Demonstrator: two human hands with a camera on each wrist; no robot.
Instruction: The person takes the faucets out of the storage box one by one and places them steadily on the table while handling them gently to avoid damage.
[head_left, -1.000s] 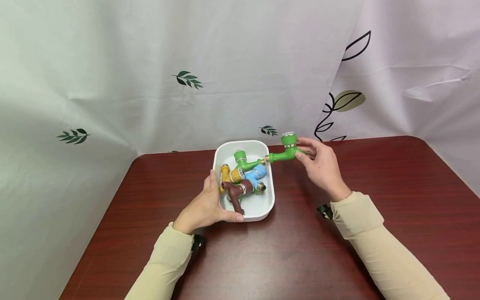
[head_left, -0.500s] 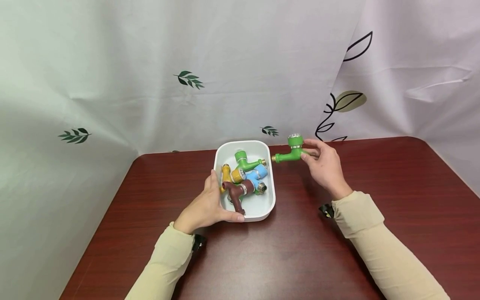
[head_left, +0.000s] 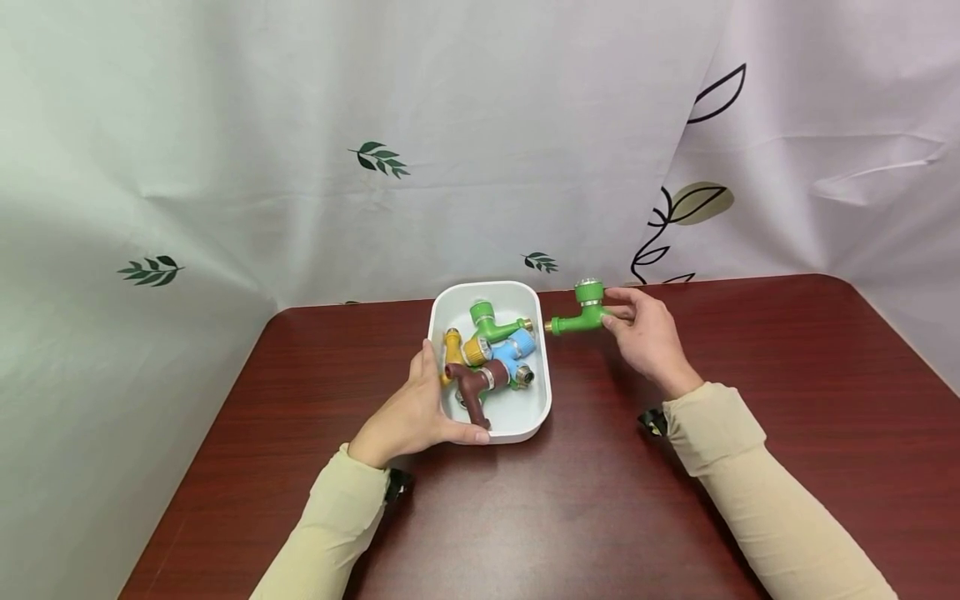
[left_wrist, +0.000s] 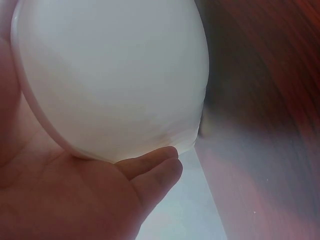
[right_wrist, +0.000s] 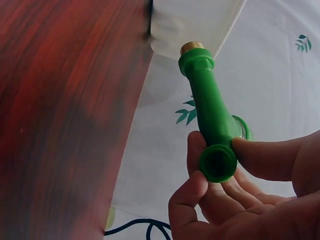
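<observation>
A green faucet [head_left: 581, 318] with a ribbed knob and a brass threaded end is pinched by my right hand [head_left: 651, 340], just right of the white tray [head_left: 542, 392]. The right wrist view shows thumb and fingers around the faucet [right_wrist: 210, 102] near its open spout, clear of the tabletop. My left hand [head_left: 408, 417] grips the tray's left side and near left corner; in the left wrist view its fingers lie along the tray's outer wall [left_wrist: 115, 75]. Inside the tray lie a green faucet [head_left: 495, 330], a yellow one [head_left: 452, 346], a blue one [head_left: 510, 350] and a brown one [head_left: 472, 387].
Another green piece shows partly beneath the brown and blue faucets. The dark red wooden table [head_left: 585, 500] bears the tray near its back edge. Behind it hangs a white curtain [head_left: 465, 167] with leaf prints. A black band shows at each wrist.
My right hand has drawn the green faucet rightward, away from the tray's rim, then lowered it slightly. The left hand, the tray and the faucets inside look unmoved.
</observation>
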